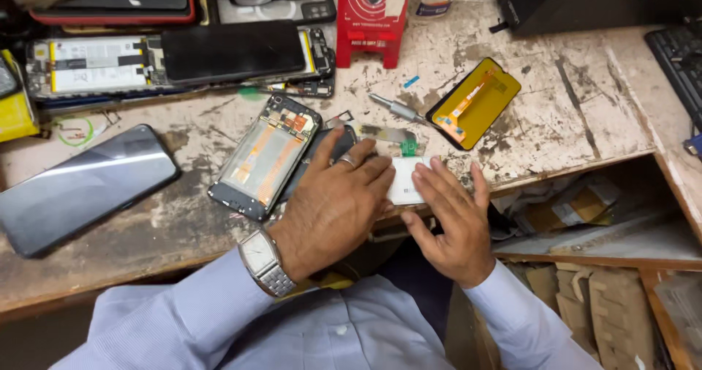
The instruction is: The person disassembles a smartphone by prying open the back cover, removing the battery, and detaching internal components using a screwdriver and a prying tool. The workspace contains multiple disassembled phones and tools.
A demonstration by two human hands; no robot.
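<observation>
Your left hand [338, 205] lies flat, fingers spread, over a dark phone [333, 147], while your right hand [450, 220], open and flat, presses a white battery [406, 180] at the bench's [183, 216] near edge.

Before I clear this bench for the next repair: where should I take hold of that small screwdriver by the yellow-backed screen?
Grip the screwdriver by its thicker metal handle, the lower-right half, probably coming from above and pinching across its sides. It lies flat and slanted on the table, its thin tip pointing up-left; the yellow-backed screen crowds its right end.
</observation>
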